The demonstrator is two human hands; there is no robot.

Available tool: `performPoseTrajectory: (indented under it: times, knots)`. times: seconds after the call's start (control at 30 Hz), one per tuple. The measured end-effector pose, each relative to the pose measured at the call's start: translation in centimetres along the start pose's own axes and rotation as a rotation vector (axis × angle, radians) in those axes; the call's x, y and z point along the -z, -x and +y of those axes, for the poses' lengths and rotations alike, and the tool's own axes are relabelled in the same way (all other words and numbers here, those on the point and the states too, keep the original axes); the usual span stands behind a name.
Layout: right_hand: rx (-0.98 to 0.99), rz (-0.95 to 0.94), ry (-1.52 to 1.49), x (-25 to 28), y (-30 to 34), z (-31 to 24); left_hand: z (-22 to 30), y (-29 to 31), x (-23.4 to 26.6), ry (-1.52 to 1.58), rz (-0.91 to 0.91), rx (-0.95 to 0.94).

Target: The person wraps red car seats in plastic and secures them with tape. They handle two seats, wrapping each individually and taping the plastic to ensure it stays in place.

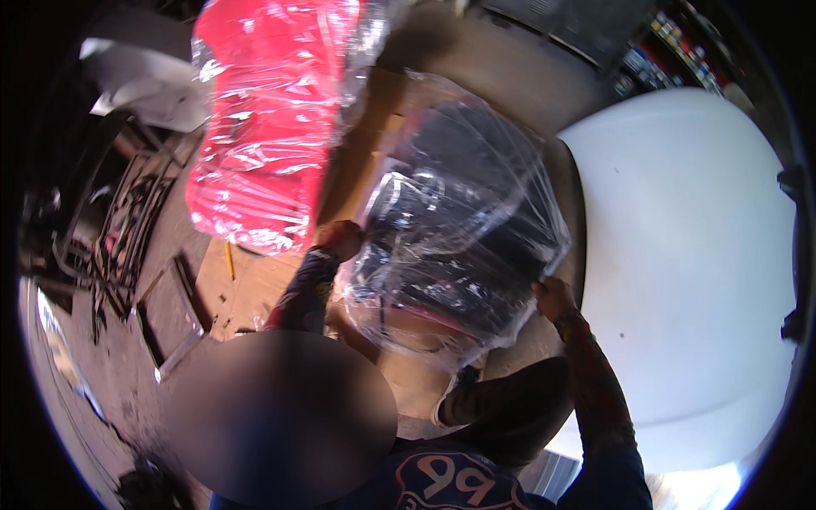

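A bulky black piece wrapped in clear plastic (476, 195) lies in front of me on cardboard; its exact kind is hard to make out through the shiny film. At its left edge, my left hand (342, 240) is closed on the plastic wrap. My right hand (554, 297) grips the wrap at the lower right edge, with its fingers bent around the film. Close beyond my left hand lies a long red piece (263, 127), also covered in clear plastic.
A white car hood or similar large panel (688, 272) stands close on my right. Metal frames and scrap (136, 221) lie on the left. A yellow pencil-like stick (229, 260) rests on a cardboard sheet (212, 293). Shelves with small containers (671, 51) are at the far right.
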State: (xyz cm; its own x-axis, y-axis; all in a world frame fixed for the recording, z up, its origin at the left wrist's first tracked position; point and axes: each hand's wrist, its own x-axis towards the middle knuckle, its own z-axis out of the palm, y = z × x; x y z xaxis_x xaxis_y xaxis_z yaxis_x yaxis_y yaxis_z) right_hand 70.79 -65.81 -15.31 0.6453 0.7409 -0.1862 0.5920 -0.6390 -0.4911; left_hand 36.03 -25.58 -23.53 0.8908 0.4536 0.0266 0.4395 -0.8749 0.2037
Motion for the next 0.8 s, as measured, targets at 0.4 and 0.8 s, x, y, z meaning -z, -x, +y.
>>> performPoseTrajectory:
  times: [0.4, 0.8]
  knots:
    - [-0.171, -0.197, -0.083, 10.2, -2.0, 1.6, 8.0, -2.1, 12.4, 0.377, 0.669, 0.570]
    - [0.023, 0.317, -0.614, -3.1, -2.3, 1.9, 9.0, -3.3, 5.2, 0.703, 0.466, 0.383]
